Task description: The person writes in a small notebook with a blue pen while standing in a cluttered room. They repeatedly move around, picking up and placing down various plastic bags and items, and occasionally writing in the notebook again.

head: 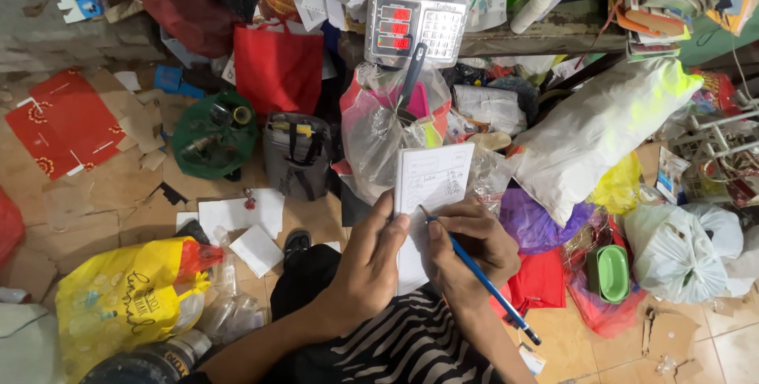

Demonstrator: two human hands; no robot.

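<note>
My left hand grips the lower left edge of a small white notepad, holding it upright in front of me. My right hand is closed on a blue pen, whose tip touches the pad's lower part near its middle. The page carries some handwriting. My knees, in dark and striped cloth, lie below both hands.
A digital scale with red displays sits above the pad. Clear plastic bags, a large white sack, a yellow bag, a grey bag, a green basin, a red bag and flattened cardboard crowd the floor.
</note>
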